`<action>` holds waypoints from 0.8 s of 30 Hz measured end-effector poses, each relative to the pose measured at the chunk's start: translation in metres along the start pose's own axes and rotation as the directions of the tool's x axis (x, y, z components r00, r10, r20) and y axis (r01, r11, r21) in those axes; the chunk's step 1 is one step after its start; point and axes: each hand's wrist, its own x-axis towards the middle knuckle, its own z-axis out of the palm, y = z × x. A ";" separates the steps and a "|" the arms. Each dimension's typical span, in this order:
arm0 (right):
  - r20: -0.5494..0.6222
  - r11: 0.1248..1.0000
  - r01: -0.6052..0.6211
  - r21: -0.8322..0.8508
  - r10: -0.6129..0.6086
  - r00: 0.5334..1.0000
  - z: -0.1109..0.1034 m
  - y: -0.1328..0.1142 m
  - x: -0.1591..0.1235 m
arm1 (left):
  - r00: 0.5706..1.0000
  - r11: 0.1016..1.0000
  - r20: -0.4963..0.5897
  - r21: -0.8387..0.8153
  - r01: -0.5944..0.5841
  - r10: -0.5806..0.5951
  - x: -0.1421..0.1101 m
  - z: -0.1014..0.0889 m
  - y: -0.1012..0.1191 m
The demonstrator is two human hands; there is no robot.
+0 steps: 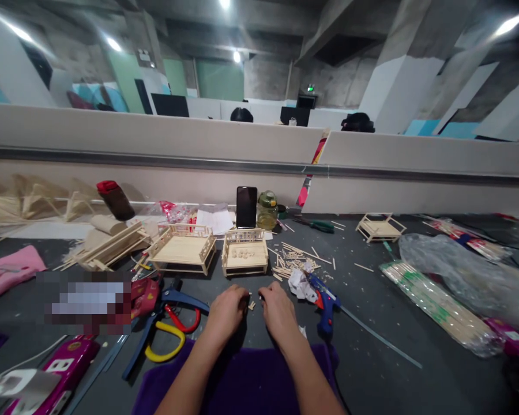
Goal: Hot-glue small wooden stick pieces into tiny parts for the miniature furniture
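My left hand and my right hand rest close together above the table's front, fingers curled into pinches. A tiny pale bit shows at each set of fingertips, too small to name. Between them lie a few short wooden stick pieces. Just beyond stand two miniature wooden bench-like frames: a larger one on the left and a smaller one with small round pieces on its seat. Loose cut sticks are scattered to the right, near crumpled white paper and a blue glue gun.
Left of my hands lie blue-handled cutters and scissors with red and yellow handles. A purple cloth lies under my forearms. A phone and a green bottle stand behind. Bagged sticks lie at right.
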 end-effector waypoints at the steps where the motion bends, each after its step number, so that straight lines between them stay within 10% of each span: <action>1: 0.002 1.000 0.020 0.007 -0.020 1.000 0.003 0.000 0.000 | 1.000 1.000 0.003 -0.016 -0.004 0.004 0.000 0.000 0.000; 12: -0.330 0.978 -0.068 0.195 0.130 0.935 -0.060 0.047 -0.056 | 0.999 1.000 0.024 -0.006 0.021 -0.021 -0.005 -0.013 -0.017; 18: -0.143 0.883 -0.450 0.132 0.467 0.873 -0.075 0.090 -0.083 | 0.999 1.000 0.054 0.024 -0.009 0.008 -0.010 -0.018 -0.002; 24: 0.079 0.640 -0.515 0.570 0.581 0.810 -0.056 0.111 -0.083 | 0.998 0.998 0.066 0.068 -0.009 0.005 -0.007 -0.011 0.000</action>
